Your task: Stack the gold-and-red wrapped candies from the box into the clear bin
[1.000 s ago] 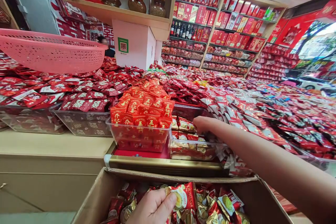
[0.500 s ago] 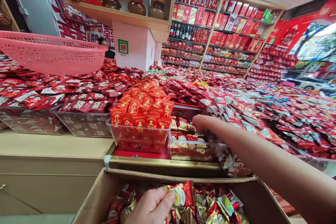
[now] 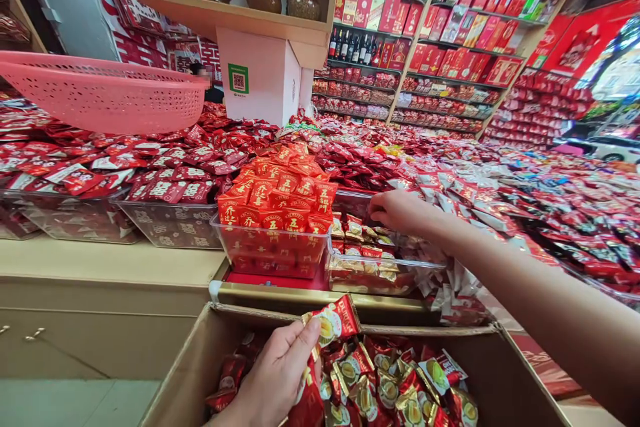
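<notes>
Over the cardboard box (image 3: 190,360), my left hand (image 3: 280,367) is closed on a red and gold durian candy packet (image 3: 337,320), with more red wrapper showing below the fingers. Many similar packets (image 3: 385,390) lie in the box. My right hand (image 3: 400,211) reaches over the clear bin (image 3: 370,273), which holds rows of the same packets. Its fingers are bent together near the bin's back part; whatever they may hold is hidden. A clear bin of orange-red packets (image 3: 275,240) stands just left of that bin.
Left on the counter (image 3: 100,263) are more bins of red packets, with a pink basket (image 3: 115,97) on top. Heaps of wrapped candy (image 3: 500,213) spread to the right. Shelves of bottles and boxes stand behind. A person is partly visible behind the basket.
My left hand has moved up and left with its packet, showing more of the box's contents. My right hand is slightly higher over the clear bin. The view has shifted a little.
</notes>
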Action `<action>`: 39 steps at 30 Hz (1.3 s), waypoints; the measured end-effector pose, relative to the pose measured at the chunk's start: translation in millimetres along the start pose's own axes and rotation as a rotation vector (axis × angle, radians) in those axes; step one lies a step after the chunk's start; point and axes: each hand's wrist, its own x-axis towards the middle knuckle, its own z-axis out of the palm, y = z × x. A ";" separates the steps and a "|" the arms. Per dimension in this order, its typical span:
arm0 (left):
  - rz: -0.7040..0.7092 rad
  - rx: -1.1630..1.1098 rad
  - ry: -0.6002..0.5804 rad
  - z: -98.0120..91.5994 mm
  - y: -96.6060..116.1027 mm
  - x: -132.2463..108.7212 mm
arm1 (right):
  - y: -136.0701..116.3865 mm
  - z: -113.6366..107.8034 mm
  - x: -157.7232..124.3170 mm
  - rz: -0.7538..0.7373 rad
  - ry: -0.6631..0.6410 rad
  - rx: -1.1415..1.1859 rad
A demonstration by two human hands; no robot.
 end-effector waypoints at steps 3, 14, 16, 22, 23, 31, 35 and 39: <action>0.004 -0.027 0.018 0.3 3.3 -1.5 | -29.3 -5.4 -43.6 -0.119 0.145 0.314; 0.027 -0.040 -0.127 5.1 -13.4 1.4 | -95.9 84.9 -117.2 0.082 -0.147 1.702; 0.012 -0.039 -0.158 7.3 -16.8 1.8 | -93.0 83.4 -120.3 0.099 -0.199 1.749; 0.118 -0.049 -0.127 9.6 -13.9 -0.6 | -40.6 24.8 -92.1 0.095 0.303 1.332; 0.119 -0.041 -0.117 9.0 -13.2 -0.2 | -29.4 15.9 -79.4 0.123 0.384 1.278; 0.142 0.060 -0.095 4.8 -13.7 4.2 | -7.3 27.6 24.8 0.266 0.020 0.942; 0.131 0.115 -0.076 3.1 -14.3 3.7 | -19.0 42.0 41.8 0.188 -0.101 0.831; 0.131 0.167 -0.099 1.2 -16.2 3.4 | -24.1 47.9 38.8 0.100 -0.213 0.768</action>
